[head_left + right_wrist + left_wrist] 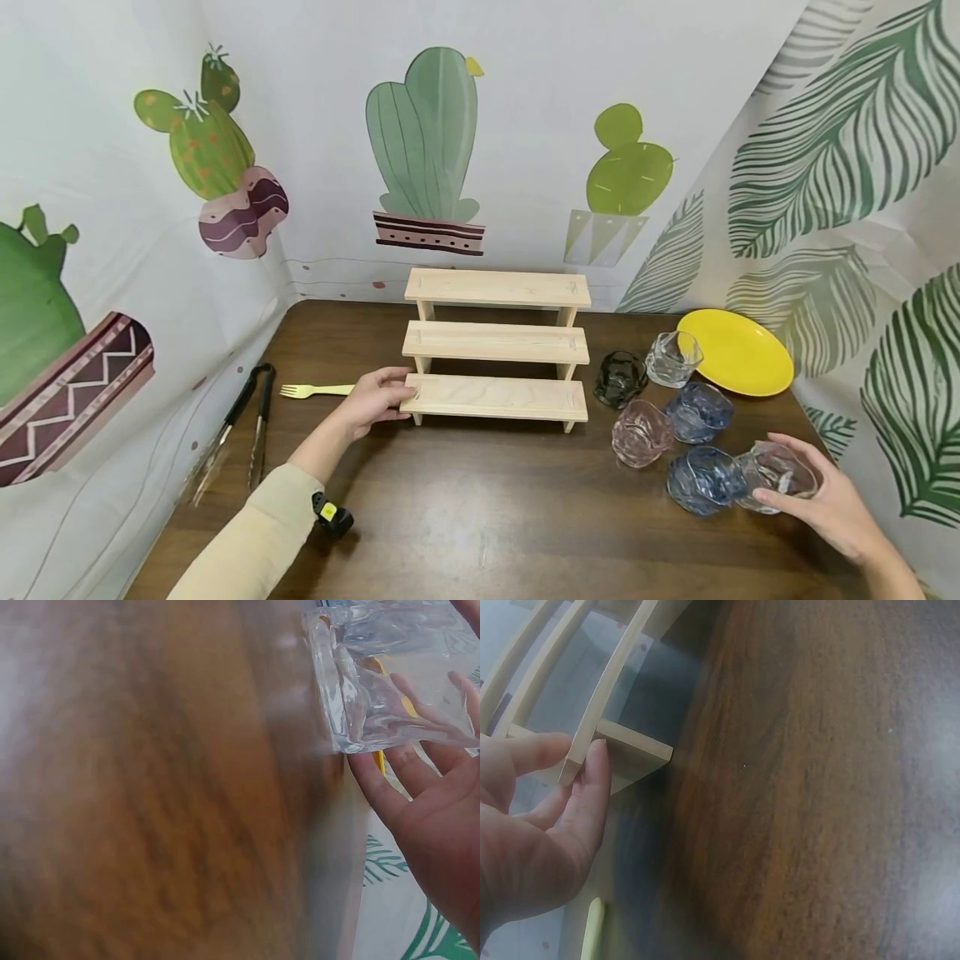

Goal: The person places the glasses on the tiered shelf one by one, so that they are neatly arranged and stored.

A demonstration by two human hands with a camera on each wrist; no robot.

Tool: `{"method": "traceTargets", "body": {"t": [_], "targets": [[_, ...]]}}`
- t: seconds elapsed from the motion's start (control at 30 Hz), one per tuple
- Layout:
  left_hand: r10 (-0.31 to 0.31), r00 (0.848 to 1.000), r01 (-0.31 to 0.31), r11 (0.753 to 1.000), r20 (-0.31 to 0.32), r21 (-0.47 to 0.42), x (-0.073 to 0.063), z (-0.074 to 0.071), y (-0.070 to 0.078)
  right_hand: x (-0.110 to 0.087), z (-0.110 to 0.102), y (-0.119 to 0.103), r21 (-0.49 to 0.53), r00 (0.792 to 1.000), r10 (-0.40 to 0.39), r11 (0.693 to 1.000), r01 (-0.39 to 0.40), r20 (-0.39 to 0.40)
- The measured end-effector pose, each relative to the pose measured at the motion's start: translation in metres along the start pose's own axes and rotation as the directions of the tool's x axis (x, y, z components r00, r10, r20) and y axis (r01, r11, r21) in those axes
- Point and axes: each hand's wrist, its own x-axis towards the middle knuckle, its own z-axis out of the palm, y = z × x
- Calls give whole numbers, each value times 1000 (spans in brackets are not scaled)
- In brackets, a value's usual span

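My left hand [377,400] pinches the left end of the lowest step of a three-tier wooden display stand [495,395]. In the left wrist view the thumb lies on top of that board and the fingers [592,795] are under it. Over at the right, my right hand [825,500] holds a clear glass tumbler [776,471], thumb on the near side and fingers round the far side. The right wrist view shows the clear tumbler [397,682] close up, with fingers seen through its wall. A blue glass [703,482] stands just left of it, overlapped by it in the head view.
Behind stand a pink glass [642,433], another blue glass [699,412], a dark glass [620,379] and a clear glass [672,360]. A yellow plate [750,354] lies at the back right. A yellow fork [315,390] and black-handled tongs [258,417] lie on the left.
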Motion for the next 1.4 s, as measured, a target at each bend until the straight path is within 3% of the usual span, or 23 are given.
{"method": "traceTargets", "body": {"t": [0.2, 0.7, 1.0, 1.17, 1.3, 1.4], "targets": [[7, 1000, -7, 1000, -4, -4, 0, 0, 0, -2, 0, 0, -26, 998, 68, 997, -68, -1], [0, 1000, 0, 1000, -8, -11, 0, -1, 0, -5, -2, 6, 57, 998, 54, 997, -56, 30], [-4, 1000, 4, 1000, -6, -15, -1, 1, 0, -5, 3, 8, 286, 999, -31, 958, 34, -16], [-1, 1000, 1, 1000, 1, -15, 0, 0, -1, -2, -1, 2, 351, 996, -60, 933, 82, -72], [0, 1000, 0, 1000, 5, -16, 2, -1, -3, 4, -9, -8, 307, 989, -75, 945, 111, -126], [1, 1000, -1, 1000, 7, -19, 2, -1, -4, 11, -17, -18, 173, 983, -60, 981, 91, -172]]}}
